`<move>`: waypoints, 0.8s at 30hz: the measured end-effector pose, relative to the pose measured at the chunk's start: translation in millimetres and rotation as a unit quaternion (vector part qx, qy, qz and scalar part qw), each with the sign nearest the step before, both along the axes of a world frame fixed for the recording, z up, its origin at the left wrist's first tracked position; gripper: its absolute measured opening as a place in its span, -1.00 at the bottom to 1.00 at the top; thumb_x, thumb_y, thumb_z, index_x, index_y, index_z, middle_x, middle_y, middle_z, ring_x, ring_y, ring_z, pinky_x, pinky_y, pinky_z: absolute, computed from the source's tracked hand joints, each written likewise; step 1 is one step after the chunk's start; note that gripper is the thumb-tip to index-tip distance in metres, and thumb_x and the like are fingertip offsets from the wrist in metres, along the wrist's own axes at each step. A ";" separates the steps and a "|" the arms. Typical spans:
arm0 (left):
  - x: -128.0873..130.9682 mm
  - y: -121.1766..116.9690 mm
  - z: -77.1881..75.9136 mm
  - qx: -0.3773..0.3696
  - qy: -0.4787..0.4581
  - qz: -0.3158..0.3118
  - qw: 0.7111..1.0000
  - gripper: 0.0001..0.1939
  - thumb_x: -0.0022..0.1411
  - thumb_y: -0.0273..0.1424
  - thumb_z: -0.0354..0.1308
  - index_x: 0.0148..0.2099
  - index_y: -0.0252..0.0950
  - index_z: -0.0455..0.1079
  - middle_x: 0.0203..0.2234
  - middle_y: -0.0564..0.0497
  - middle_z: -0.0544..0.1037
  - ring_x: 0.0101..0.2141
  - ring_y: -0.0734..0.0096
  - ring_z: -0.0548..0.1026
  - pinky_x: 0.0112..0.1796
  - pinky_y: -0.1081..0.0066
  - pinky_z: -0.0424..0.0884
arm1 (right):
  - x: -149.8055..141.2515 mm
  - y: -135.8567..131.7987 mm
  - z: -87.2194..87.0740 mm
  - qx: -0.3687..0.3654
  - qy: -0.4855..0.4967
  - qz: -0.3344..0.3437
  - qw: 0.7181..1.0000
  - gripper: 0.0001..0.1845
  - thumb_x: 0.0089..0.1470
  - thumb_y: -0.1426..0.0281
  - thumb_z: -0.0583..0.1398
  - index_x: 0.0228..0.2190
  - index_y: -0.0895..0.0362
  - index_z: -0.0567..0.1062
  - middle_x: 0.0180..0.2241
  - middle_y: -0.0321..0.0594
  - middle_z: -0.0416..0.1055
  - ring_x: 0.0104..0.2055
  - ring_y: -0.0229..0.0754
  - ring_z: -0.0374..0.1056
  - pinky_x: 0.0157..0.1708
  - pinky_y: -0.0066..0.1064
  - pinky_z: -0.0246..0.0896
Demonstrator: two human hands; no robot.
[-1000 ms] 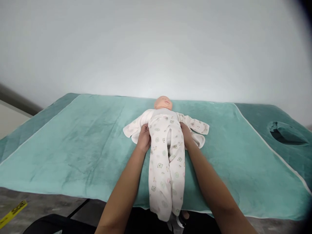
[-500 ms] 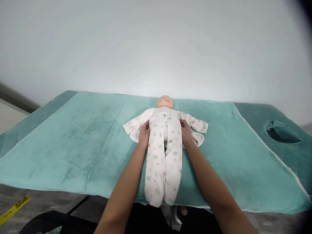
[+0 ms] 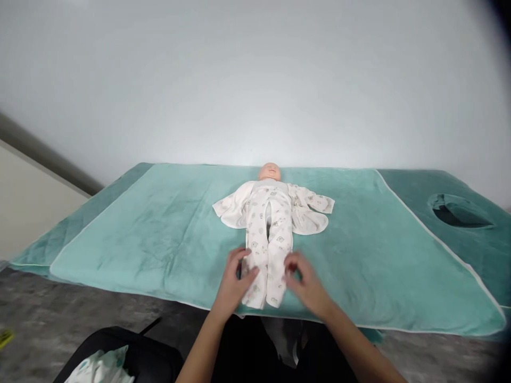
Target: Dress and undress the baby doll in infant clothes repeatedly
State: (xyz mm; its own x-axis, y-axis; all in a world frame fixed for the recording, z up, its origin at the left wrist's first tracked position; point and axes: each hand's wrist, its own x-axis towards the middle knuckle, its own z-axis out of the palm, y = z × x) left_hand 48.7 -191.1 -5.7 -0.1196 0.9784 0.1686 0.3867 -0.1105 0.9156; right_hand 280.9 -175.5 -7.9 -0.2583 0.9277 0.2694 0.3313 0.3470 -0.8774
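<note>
A baby doll (image 3: 270, 171) lies on its back on the green bed cover, head toward the wall. White printed pants (image 3: 259, 234) lie over its body and legs, with an open gap at the crotch. A white baby jacket (image 3: 309, 219) spreads out on both sides, its sleeves stretched outward. My left hand (image 3: 235, 279) is beside the left pant leg, thumb and fingers apart, the thumb over the cloth. My right hand (image 3: 304, 279), slightly blurred, is at the edge of the right pant leg with its fingers curved and apart. Whether the fingertips touch the cloth I cannot tell.
The teal bed cover (image 3: 131, 239) reaches back to a pale wall (image 3: 255, 80). A hole (image 3: 459, 213) opens at the bed's right end. Below the front edge, a black chair (image 3: 155, 354) holds crumpled printed cloth (image 3: 101, 367). A white cabinet (image 3: 32, 202) stands at left.
Both hands have let go of the pants at the doll's waist and come down toward the pant cuffs. The pant legs shifted slightly, and the camera view has moved.
</note>
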 end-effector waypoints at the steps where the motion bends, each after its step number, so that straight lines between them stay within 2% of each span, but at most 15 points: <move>1: 1.2 -14.4 0.1 -0.002 0.030 -0.007 1.000 -0.52 0.10 -0.25 0.35 0.08 -0.15 0.41 0.11 -0.13 0.33 0.17 0.08 0.35 0.14 0.12 0.36 | -1.6 -20.0 -0.4 0.015 -0.051 0.040 0.998 -0.56 -0.02 0.32 0.33 -0.06 0.00 0.47 -0.08 -0.14 0.45 -0.10 -0.02 0.40 -0.12 -0.20 0.40; 3: 5.1 -37.4 -0.1 -0.009 0.077 -0.038 0.996 -0.41 0.05 -0.27 0.40 0.14 -0.10 0.37 0.14 -0.14 0.27 0.19 0.06 0.32 0.16 0.10 0.35 | -5.4 -46.4 -2.3 0.049 -0.133 0.068 0.988 -0.56 0.02 0.43 0.29 -0.02 0.01 0.44 -0.02 -0.09 0.41 -0.07 0.01 0.41 -0.12 -0.16 0.40; 5: 9.9 -52.5 -2.0 -0.003 0.120 -0.071 0.990 -0.39 0.07 -0.29 0.39 0.18 -0.04 0.35 0.14 -0.13 0.26 0.19 0.07 0.33 0.16 0.10 0.36 | -8.1 -56.5 -4.8 0.074 -0.165 0.052 0.982 -0.61 0.09 0.54 0.17 -0.03 0.02 0.42 -0.04 -0.08 0.40 -0.06 0.02 0.40 -0.10 -0.12 0.39; 8: 14.7 -62.4 -7.0 0.057 0.198 -0.087 0.975 -0.58 0.26 -0.38 0.20 0.15 0.02 0.39 0.05 -0.10 0.34 0.12 0.12 0.39 0.10 0.11 0.41 | -6.8 -57.0 -5.0 0.076 -0.128 0.034 0.988 -0.66 0.07 0.63 0.07 -0.19 0.01 0.42 -0.16 -0.16 0.39 -0.13 -0.05 0.40 -0.16 -0.18 0.38; 10: 13.9 -63.2 -9.6 0.109 0.236 -0.076 0.963 -0.62 0.33 -0.46 0.08 0.13 0.00 0.42 -0.05 -0.10 0.39 0.02 0.17 0.45 0.02 0.15 0.45 | -2.3 -58.0 -0.2 0.056 -0.075 0.024 0.995 -0.70 0.03 0.64 0.07 -0.30 0.00 0.39 -0.23 -0.22 0.36 -0.23 -0.11 0.39 -0.25 -0.25 0.36; 13: 9.5 -62.4 -13.0 0.162 0.256 -0.049 0.952 -0.61 0.32 -0.51 0.06 0.12 -0.04 0.42 -0.15 -0.09 0.42 -0.08 0.19 0.47 -0.08 0.20 0.48 | 8.1 -63.8 10.5 0.036 -0.013 0.000 0.999 -0.72 0.00 0.63 0.07 -0.35 0.00 0.35 -0.26 -0.26 0.35 -0.28 -0.15 0.37 -0.30 -0.30 0.31; 18: 20.4 -69.5 -20.5 0.182 0.292 -0.030 0.938 -0.59 0.28 -0.56 0.07 0.08 -0.04 0.44 -0.19 -0.09 0.49 -0.14 0.15 0.50 -0.11 0.12 0.46 | 22.3 -69.5 15.7 0.033 -0.012 -0.011 0.999 -0.72 -0.05 0.63 0.08 -0.37 0.00 0.33 -0.30 -0.28 0.37 -0.32 -0.15 0.36 -0.36 -0.33 0.28; 22: 39.4 -79.4 -9.5 0.216 0.309 -0.055 0.925 -0.58 0.26 -0.59 0.05 0.03 -0.03 0.45 -0.28 -0.06 0.55 -0.22 0.17 0.55 -0.16 0.11 0.45 | 27.8 -73.1 8.6 0.025 -0.037 0.036 0.998 -0.75 0.03 0.60 0.06 -0.35 -0.01 0.33 -0.31 -0.27 0.37 -0.34 -0.16 0.36 -0.36 -0.31 0.32; 24: 37.4 -81.2 -0.5 0.232 0.286 -0.053 0.928 -0.62 0.26 -0.56 0.08 0.02 -0.03 0.44 -0.32 -0.03 0.57 -0.26 0.19 0.55 -0.16 0.12 0.46 | 34.2 -70.4 6.6 0.037 -0.057 0.064 0.996 -0.75 0.10 0.58 0.05 -0.31 -0.02 0.38 -0.25 -0.24 0.41 -0.25 -0.13 0.40 -0.28 -0.25 0.37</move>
